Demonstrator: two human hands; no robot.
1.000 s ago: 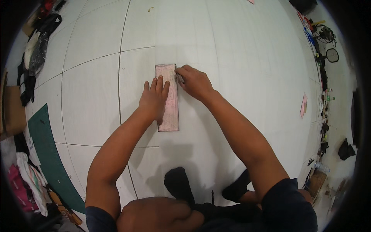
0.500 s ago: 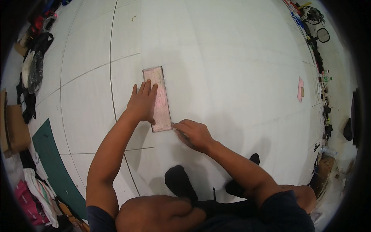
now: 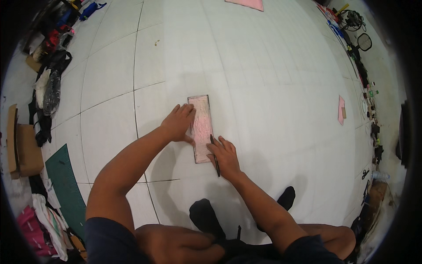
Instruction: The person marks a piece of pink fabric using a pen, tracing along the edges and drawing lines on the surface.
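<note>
A long, narrow pink piece point(image 3: 202, 127) with dark edges and a wrinkled surface lies on a thin white sheet point(image 3: 272, 114) spread over the floor tiles. My left hand point(image 3: 178, 124) rests at its left side, fingers stretched over the upper part of the edge and thumb apart lower down. Beside the lower right edge, my right hand point(image 3: 226, 156) holds a black pen point(image 3: 216, 165) between thumb and fingers. The pen's upper end points toward the piece's right edge; which end is the tip I cannot tell.
Another pink piece point(image 3: 246, 3) shows at the far edge, and a smaller one point(image 3: 341, 110) lies to the right. A green cutting mat point(image 3: 66, 185) and a cardboard box point(image 3: 30, 149) sit at left. Bags and clutter line both sides. My dark-socked foot point(image 3: 204, 215) is close below.
The pink piece and both hands appear further right and lower, with the whole view shifted too. My right hand has moved from the piece's lower right corner up along its right edge.
</note>
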